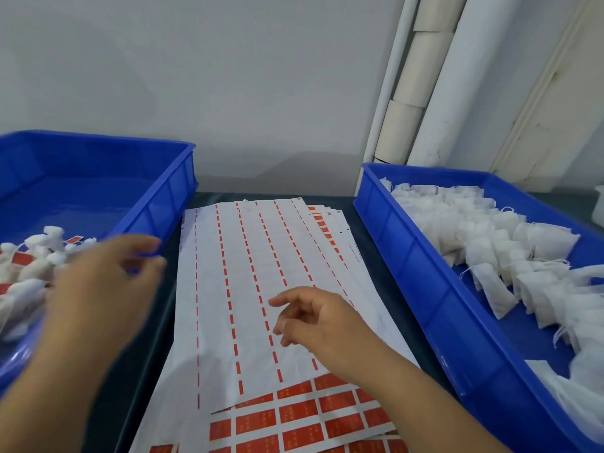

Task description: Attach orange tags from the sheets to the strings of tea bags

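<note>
**A:** From my remote seat, the sheets [261, 289] are my landmark. What sits either side of them?

**B:** Left of the sheets is a blue tray [170, 188] holding tea bags that already carry orange tags [23, 259]. Right of them a second blue tray [408, 243] holds plain white tea bags [490, 243] with loose strings. I'd judge that layout makes a flow: stock from the right, tag in the middle, finished pile on the left.

**A:** And the hands?

**B:** My left hand [98, 289] is over the left tray's near corner, fingers relaxed and spread, holding nothing I can see; it's blurred, so I won't swear to that. My right hand [313, 318] hovers over the top sheet, fingers loosely curled, nothing pinched between them.

**A:** The top sheet looks stripped.

**B:** Only thin orange dashes remain on it. Full orange tags [294, 416] show on the sheet beneath, at the near edge, so I think the spent sheet needs lifting off next.
</note>
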`<state>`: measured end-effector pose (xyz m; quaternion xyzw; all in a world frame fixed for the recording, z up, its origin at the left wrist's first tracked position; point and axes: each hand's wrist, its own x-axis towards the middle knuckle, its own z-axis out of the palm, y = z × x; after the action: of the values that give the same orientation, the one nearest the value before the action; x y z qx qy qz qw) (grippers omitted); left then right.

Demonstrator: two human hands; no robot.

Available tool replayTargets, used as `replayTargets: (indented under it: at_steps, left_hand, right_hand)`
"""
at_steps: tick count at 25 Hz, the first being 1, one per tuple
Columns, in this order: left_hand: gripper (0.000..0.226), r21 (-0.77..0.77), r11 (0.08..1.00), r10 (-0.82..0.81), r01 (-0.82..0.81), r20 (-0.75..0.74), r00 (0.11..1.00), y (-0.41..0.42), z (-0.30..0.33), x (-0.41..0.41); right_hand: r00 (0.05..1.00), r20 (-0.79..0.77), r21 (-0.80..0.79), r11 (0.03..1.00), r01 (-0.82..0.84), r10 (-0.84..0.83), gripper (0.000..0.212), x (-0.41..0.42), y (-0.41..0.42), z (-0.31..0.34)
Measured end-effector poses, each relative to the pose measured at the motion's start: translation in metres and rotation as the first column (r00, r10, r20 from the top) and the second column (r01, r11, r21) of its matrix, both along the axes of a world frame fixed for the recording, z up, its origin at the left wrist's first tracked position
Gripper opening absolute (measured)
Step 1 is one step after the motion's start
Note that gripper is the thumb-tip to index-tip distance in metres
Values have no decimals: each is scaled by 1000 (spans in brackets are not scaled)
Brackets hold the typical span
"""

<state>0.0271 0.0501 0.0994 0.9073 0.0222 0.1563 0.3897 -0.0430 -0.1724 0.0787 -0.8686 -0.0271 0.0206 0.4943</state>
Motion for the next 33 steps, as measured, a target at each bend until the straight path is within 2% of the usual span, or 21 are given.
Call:
replayTargets:
  at_steps: [2,4,7,9,10,12,14,16,18,21,23,26,28,31,32,33]
  left_hand:
    - [27,124,966,-221,227,-61,973,-37,-16,-20]
    - [32,167,907,-359,386,-172,918,-65,-43,-32]
    - [34,239,859,-374,453,-312,873,-92,-64,-40]
    - [36,259,839,-396,478,-312,864,-103,-71,-48]
    - [37,287,823,-400,491,-321,858,-108,-75,-50]
    - [40,315,796,-421,517,-325,847,-111,-82,-49]
    - [41,345,780,-419,523,-333,845,-114,-83,-51]
    - [42,373,764,-423,526,-326,845,-116,-86,-50]
    - [43,402,748,-422,528,-325,846,-118,-88,-50]
    - [43,418,744,-418,521,-316,852,-122,-90,-50]
    - [44,423,739,-423,524,-315,850,-124,-91,-51]
    - [44,421,731,-431,537,-325,842,-125,-91,-52]
    - [45,410,738,-443,536,-306,843,-124,-91,-53]
    - [45,386,748,-451,540,-301,840,-120,-88,-55]
    - [45,378,750,-454,542,-302,838,-119,-87,-56]
    - [44,364,759,-453,540,-301,839,-120,-83,-56]
  right_hand:
    - [998,54,-28,999,40,-38,22,-8,-12,21]
    - [994,86,-73,994,79,-73,24,-14,-33,47]
    - [973,78,-209,950,231,-219,33,-8,-88,68]
    - [920,33,-432,825,365,-390,28,9,-142,62]
    - [881,9,-595,705,385,-474,26,19,-173,54]
    - [797,-77,-832,479,280,-600,30,30,-230,32]
    - [716,-198,-923,374,94,-669,47,28,-265,9]
    - [680,-295,-909,416,16,-671,60,23,-288,-13]
    - [683,-305,-875,478,74,-664,60,19,-298,-24]
    - [702,-204,-880,442,173,-682,38,16,-302,-27]
    - [698,-147,-846,455,279,-701,32,19,-299,-25]
    - [611,-69,-634,508,583,-789,42,25,-292,-15]
    - [556,6,-481,485,730,-831,47,30,-283,2]
    - [539,100,-455,443,773,-836,42,35,-257,38]
    - [553,106,-458,454,765,-826,46,34,-240,52]
    - [580,74,-411,505,759,-811,51,31,-218,64]
